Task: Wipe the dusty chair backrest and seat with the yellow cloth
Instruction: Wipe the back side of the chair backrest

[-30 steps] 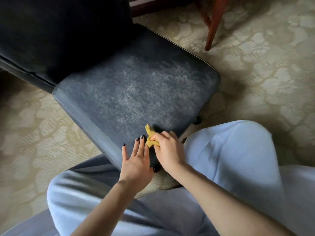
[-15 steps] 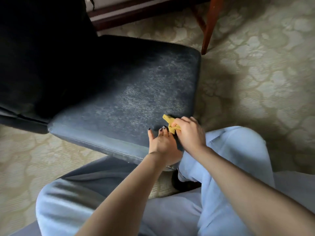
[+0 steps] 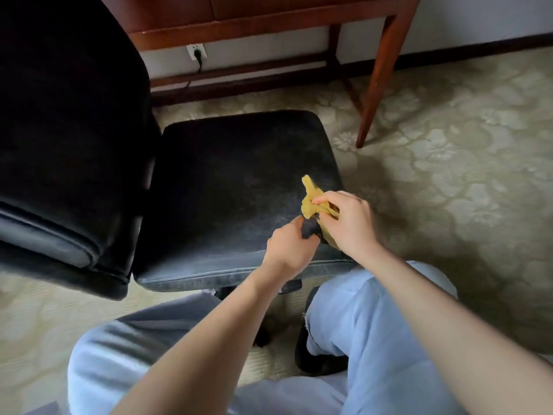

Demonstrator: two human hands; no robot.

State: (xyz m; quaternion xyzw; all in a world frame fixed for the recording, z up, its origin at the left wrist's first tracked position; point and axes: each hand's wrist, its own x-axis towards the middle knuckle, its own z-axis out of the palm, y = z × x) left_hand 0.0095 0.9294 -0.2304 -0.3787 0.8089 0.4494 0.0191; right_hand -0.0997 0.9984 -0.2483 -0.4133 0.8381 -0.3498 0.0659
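Observation:
The black chair has its dusty seat (image 3: 233,187) in the middle of the view and its backrest (image 3: 68,121) at the left. Above the seat's near right corner, the bunched yellow cloth (image 3: 311,195) is held up between both hands. My right hand (image 3: 348,218) grips the cloth's upper part, thumb on top. My left hand (image 3: 288,248) is just below and to the left of it, fingers curled round the cloth's dark lower end. Faint grey dust shows on the seat, mostly toward its right side and front edge.
A wooden desk (image 3: 269,22) stands behind the chair, one leg (image 3: 378,82) reaching the patterned carpet (image 3: 463,163) at the right. A wall socket (image 3: 196,51) with a plug sits under the desk. My knees in light blue trousers (image 3: 368,319) are just before the seat.
The chair now appears with its backrest at the left, and more of the desk shows. My left hand went from flat on the seat to curled on the cloth. Both hands lifted slightly.

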